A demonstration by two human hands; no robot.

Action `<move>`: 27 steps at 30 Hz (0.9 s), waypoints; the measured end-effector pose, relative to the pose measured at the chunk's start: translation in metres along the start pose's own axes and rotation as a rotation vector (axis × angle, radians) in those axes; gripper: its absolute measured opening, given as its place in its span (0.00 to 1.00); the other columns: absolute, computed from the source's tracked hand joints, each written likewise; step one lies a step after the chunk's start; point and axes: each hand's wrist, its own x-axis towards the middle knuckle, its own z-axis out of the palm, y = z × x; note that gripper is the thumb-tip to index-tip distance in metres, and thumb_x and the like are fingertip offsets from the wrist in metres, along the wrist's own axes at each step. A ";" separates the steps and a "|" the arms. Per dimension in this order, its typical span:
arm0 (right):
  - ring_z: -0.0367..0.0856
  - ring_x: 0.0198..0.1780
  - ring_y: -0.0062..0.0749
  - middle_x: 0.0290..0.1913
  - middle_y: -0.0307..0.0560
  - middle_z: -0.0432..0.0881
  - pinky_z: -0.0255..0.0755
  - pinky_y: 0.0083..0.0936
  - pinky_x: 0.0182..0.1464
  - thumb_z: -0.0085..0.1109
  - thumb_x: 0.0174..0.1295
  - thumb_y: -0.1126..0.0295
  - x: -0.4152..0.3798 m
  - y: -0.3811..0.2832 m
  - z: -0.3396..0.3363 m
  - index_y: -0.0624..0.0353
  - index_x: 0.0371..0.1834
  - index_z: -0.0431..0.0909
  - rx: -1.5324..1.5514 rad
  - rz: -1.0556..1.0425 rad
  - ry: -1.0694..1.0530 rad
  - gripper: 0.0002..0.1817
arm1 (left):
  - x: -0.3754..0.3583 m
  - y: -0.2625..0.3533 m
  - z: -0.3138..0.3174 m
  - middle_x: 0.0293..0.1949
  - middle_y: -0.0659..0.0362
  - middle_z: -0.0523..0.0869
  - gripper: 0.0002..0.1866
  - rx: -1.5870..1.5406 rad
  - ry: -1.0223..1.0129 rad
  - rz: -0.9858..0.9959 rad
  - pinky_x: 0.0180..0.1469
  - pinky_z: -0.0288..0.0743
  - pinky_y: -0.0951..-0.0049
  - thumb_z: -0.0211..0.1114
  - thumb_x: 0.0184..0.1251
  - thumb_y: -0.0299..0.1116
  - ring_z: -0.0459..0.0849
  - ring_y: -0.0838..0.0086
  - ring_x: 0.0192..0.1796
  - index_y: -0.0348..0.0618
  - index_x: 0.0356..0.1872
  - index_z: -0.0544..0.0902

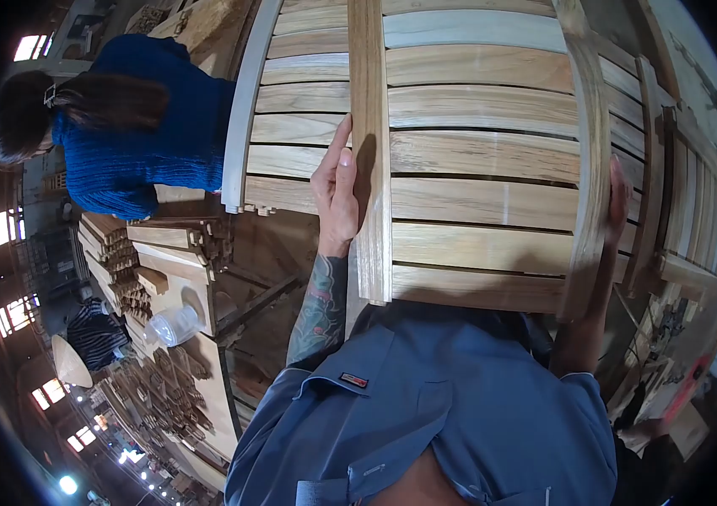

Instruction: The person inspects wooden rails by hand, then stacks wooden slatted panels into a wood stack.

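Observation:
A slatted wooden panel fills the upper middle, its pale slats crossed by long rails. My left hand lies along the left side of the brown rail, index finger stretched up and the fingers apart. The forearm below it is tattooed. At the right rail, my right hand is against the outer edge; its fingertips show while the rest is partly hidden and in shadow. The panel's lower edge is close to the blue shirt front.
A co-worker in a blue sweater stands at the upper left. Stacked wood pieces and a clear plastic container are on the left, beyond them a person in a conical hat. Another slatted frame is at the right.

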 end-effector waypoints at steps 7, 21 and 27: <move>0.71 0.59 0.40 0.63 0.50 0.74 0.62 0.35 0.65 0.56 0.65 0.71 -0.002 0.007 0.000 0.59 0.69 0.67 0.057 0.007 -0.014 0.27 | 0.004 -0.007 0.000 0.38 0.64 0.81 0.28 0.034 0.027 0.149 0.44 0.66 0.83 0.50 0.78 0.43 0.68 0.83 0.33 0.33 0.69 0.68; 0.71 0.32 0.14 0.29 0.28 0.77 0.65 0.21 0.34 0.52 0.72 0.62 0.021 -0.013 0.020 0.65 0.35 0.82 0.698 0.762 0.204 0.17 | 0.001 0.002 0.003 0.58 0.48 0.80 0.33 -0.023 -0.039 -0.062 0.61 0.71 0.69 0.39 0.77 0.52 0.80 0.68 0.57 0.34 0.70 0.68; 0.63 0.26 0.08 0.23 0.26 0.71 0.56 0.16 0.27 0.52 0.73 0.62 0.049 -0.059 0.001 0.60 0.26 0.78 0.882 0.803 0.164 0.18 | 0.000 0.001 0.003 0.53 0.49 0.82 0.34 -0.112 -0.054 -0.034 0.55 0.73 0.73 0.43 0.79 0.51 0.82 0.72 0.52 0.29 0.71 0.62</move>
